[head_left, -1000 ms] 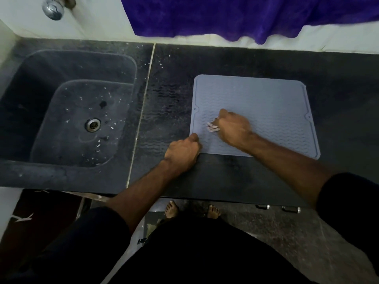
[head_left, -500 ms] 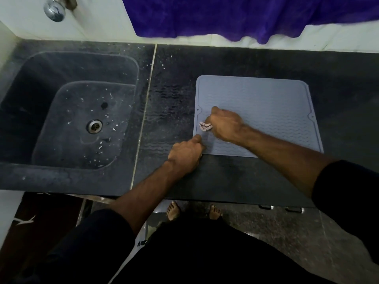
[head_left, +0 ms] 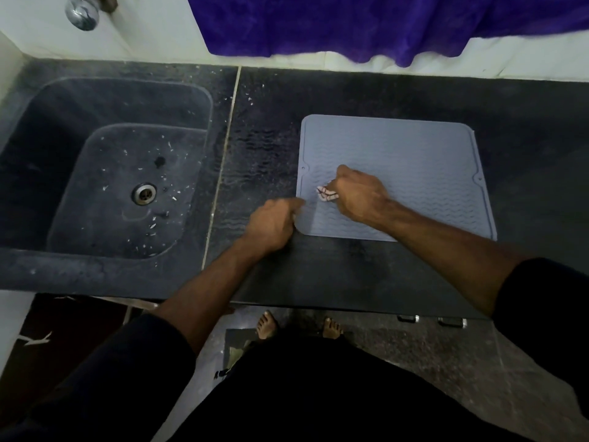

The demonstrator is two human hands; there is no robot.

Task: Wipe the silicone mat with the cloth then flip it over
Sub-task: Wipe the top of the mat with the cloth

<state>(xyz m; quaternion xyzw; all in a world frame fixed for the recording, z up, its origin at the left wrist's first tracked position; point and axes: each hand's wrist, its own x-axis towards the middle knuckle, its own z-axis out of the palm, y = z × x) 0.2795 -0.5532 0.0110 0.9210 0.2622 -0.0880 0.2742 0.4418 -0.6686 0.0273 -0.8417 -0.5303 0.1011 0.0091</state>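
— Where's the mat?
— I see the mat (head_left: pixel 414 161) lying flat on the counter (head_left: pixel 350 269), right of the sink (head_left: pixel 105 173).
— And the hands?
— My right hand (head_left: pixel 360 194) has its fingers curled round the cloth (head_left: pixel 325 193), pressed on the mat's left part. My left hand (head_left: pixel 271 223) pinches the mat's near-left corner.
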